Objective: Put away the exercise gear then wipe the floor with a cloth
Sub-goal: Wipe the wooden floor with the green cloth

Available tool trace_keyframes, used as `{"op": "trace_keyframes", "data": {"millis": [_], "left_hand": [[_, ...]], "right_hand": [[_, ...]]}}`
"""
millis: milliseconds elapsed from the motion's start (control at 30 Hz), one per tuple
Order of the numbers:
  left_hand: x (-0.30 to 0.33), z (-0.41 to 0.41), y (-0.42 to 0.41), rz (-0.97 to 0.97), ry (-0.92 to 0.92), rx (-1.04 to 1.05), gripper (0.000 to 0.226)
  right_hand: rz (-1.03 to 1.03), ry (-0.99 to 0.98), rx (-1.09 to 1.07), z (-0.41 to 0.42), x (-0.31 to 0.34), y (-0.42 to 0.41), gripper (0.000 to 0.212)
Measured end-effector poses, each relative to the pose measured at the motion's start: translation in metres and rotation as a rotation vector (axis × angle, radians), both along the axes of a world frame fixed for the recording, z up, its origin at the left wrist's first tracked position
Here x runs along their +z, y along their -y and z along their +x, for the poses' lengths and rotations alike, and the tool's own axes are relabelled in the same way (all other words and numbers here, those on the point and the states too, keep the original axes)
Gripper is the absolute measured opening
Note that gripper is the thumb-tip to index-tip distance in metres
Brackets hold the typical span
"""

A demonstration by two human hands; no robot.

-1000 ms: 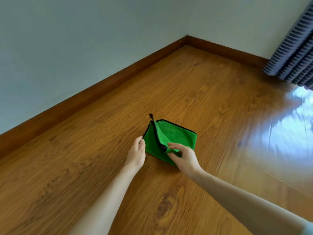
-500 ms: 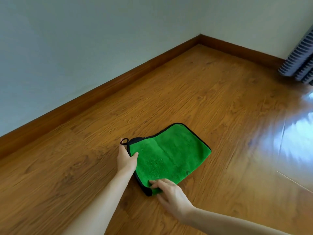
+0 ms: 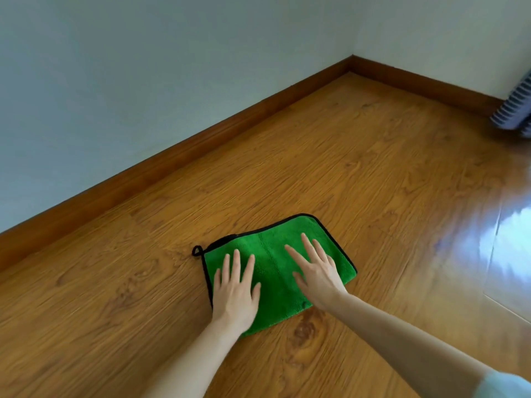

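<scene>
The person is showing two bare forearms, with the left hand (image 3: 235, 294) and right hand (image 3: 319, 275) ringless, and is wearing a pale blue-green sleeve (image 3: 502, 386) on the right arm.

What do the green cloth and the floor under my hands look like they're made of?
Green cloth: looks like plush microfibre, going by its fuzzy matte pile, with a stitched black edge and a small hanging loop.
Floor: wood-look planks with printed or real grain and knots, probably laminate, though I cannot tell; its glossy finish mirrors window light on the right.
</scene>
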State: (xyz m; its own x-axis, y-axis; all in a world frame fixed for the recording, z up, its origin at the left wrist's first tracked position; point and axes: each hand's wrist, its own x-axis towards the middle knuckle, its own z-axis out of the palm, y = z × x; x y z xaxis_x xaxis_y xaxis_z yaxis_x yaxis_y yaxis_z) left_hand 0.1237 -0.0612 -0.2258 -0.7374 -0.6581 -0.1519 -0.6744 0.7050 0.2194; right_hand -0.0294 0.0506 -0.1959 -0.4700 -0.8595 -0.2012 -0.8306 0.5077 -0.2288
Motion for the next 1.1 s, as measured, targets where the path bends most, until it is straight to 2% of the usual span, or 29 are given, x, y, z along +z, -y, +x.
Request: {"op": "trace_keyframes", "data": {"millis": [133,200,300,500,800,1100], "left_hand": [[-0.019,-0.008,-0.013,-0.023,0.072,0.011,0.069],[-0.023,-0.014,-0.01,0.004,0.103,0.033,0.073],[-0.027,-0.029,0.002,-0.003,0.102,0.003,0.068],[-0.029,-0.091,0.026,-0.05,0.034,-0.039,0.075],[-0.041,-0.163,0.065,-0.142,-0.022,-0.046,0.074],[-0.037,-0.281,0.119,-0.182,-0.078,-0.154,0.079]], "right_hand": [[0.157,-0.054,0.194,-0.015,-0.011,-0.002,0.061],[0.202,-0.037,0.217,-0.018,-0.019,0.0,0.064],[0.222,-0.036,0.1,-0.028,-0.032,-0.003,0.081],[0.141,-0.043,-0.081,-0.077,-0.04,0.005,0.072],[0.039,-0.086,-0.055,-0.153,-0.048,0.04,0.066],[0.019,-0.111,-0.181,-0.233,-0.056,0.093,0.076]]}}
